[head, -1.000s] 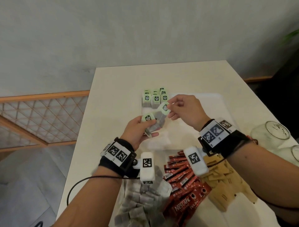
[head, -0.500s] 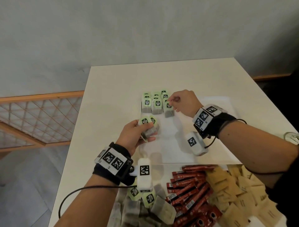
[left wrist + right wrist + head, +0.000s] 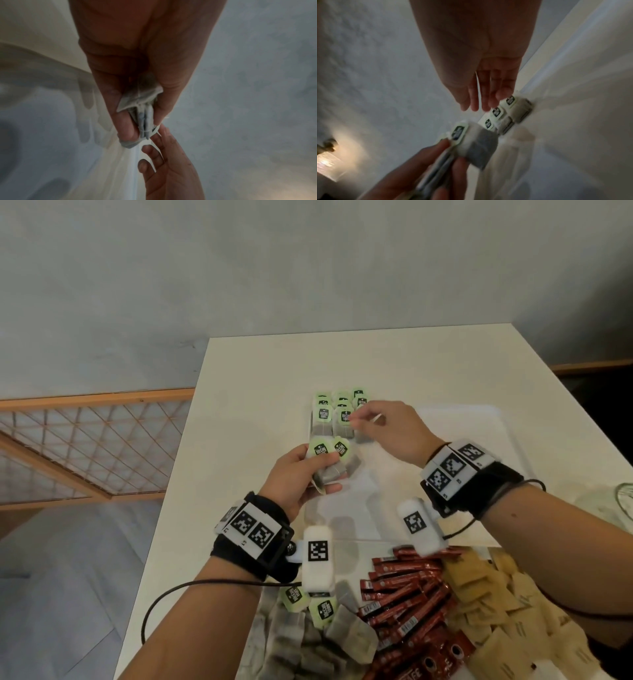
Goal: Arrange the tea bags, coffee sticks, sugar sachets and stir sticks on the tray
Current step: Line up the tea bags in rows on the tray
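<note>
Green-tagged tea bags (image 3: 334, 419) lie in rows at the far left corner of the white tray (image 3: 479, 474). My left hand (image 3: 325, 470) grips a small bunch of tea bags (image 3: 330, 455) just in front of the rows; the left wrist view shows that bunch of tea bags (image 3: 145, 116) pinched between thumb and fingers. My right hand (image 3: 363, 422) hovers over the right end of the rows. In the right wrist view the right hand (image 3: 479, 104) has straight fingers holding nothing, just above the laid tea bags (image 3: 505, 115).
On the near table lie a heap of loose tea bags (image 3: 308, 638), red coffee sticks (image 3: 404, 594) and brown sugar sachets (image 3: 507, 611). A glass jar (image 3: 623, 494) stands at the right edge. A wooden lattice rail (image 3: 85, 440) runs left of the table.
The right hand carried one tea bag from the left hand's bunch to the right end of the rows, let it go and straightened its fingers. The left hand kept its bunch.
</note>
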